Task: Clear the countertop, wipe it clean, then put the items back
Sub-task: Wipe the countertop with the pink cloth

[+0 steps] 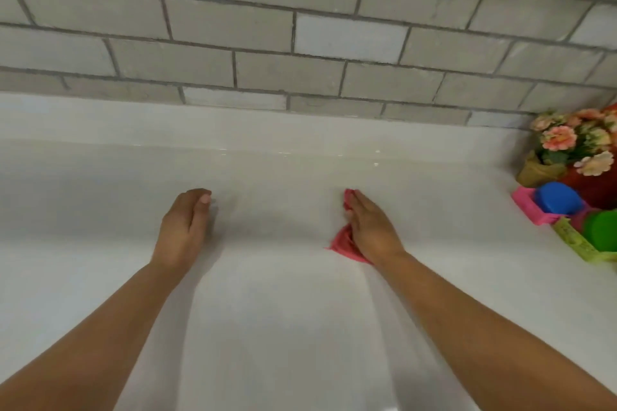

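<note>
A white glossy countertop (273,310) fills the lower half of the view. My right hand (370,227) lies flat with straight fingers on a pink cloth (344,243) and presses it to the surface right of centre; the cloth shows at my fingertips and beside my palm. My left hand (185,227) rests on the bare counter left of centre, fingers loosely bent, holding nothing. At the far right edge stand a bunch of pink and cream flowers (574,143), a pink tray (527,205) with a blue lid (557,197), and a green lid (604,235).
A grey brick-tile wall (300,43) rises behind the counter. A yellow-green tray (574,242) sits in front of the pink one at the right edge, next to a red object (597,188). Small wet glints show near the back of the counter.
</note>
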`<action>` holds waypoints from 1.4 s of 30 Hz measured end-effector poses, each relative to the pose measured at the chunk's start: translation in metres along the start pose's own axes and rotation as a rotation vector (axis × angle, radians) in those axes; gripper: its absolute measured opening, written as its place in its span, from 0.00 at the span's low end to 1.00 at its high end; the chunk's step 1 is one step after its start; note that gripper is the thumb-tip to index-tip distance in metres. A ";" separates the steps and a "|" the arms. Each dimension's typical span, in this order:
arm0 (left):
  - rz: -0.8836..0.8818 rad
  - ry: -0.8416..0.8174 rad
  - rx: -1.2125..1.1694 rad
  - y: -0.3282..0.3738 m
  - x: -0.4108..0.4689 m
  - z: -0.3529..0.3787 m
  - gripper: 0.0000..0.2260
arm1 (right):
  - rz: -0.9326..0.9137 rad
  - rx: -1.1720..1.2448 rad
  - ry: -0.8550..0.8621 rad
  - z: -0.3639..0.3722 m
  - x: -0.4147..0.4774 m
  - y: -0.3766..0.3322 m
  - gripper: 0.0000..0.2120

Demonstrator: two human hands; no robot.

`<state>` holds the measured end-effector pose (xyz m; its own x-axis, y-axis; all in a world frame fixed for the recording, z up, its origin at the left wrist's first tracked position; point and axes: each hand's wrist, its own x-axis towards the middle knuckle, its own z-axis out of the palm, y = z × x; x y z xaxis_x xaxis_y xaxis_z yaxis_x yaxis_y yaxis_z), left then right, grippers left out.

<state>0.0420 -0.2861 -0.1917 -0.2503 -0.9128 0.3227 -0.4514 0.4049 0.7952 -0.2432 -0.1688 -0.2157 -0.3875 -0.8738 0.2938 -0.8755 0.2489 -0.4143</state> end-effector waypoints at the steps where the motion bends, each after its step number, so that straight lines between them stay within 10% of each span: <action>1: 0.039 -0.030 0.001 0.005 -0.005 -0.001 0.14 | 0.096 -0.005 0.014 -0.022 -0.005 0.033 0.21; 9: 0.072 -0.081 0.000 0.009 -0.041 -0.028 0.12 | 0.584 -0.080 0.181 -0.047 -0.030 0.039 0.16; 13: 0.000 -0.001 -0.048 0.008 -0.051 -0.037 0.12 | 0.065 -0.143 0.097 0.022 -0.042 -0.094 0.41; 17: -0.001 -0.020 -0.059 0.017 -0.059 -0.030 0.12 | -0.195 -0.078 -0.120 0.040 -0.076 -0.164 0.23; 28: 0.099 -0.185 -0.093 0.060 -0.056 0.047 0.12 | 0.514 -0.218 0.190 -0.098 -0.087 0.088 0.24; 37: 0.042 -0.205 0.075 0.083 -0.009 0.122 0.12 | -0.053 -0.121 -0.073 -0.026 -0.030 0.040 0.26; 42: 0.040 -0.193 0.215 0.070 0.001 0.138 0.11 | 0.242 -0.240 0.003 -0.087 0.022 0.173 0.24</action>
<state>-0.1082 -0.2511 -0.2069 -0.4201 -0.8774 0.2317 -0.6042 0.4610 0.6499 -0.4285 -0.1087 -0.2057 -0.5928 -0.7762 0.2145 -0.8009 0.5404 -0.2578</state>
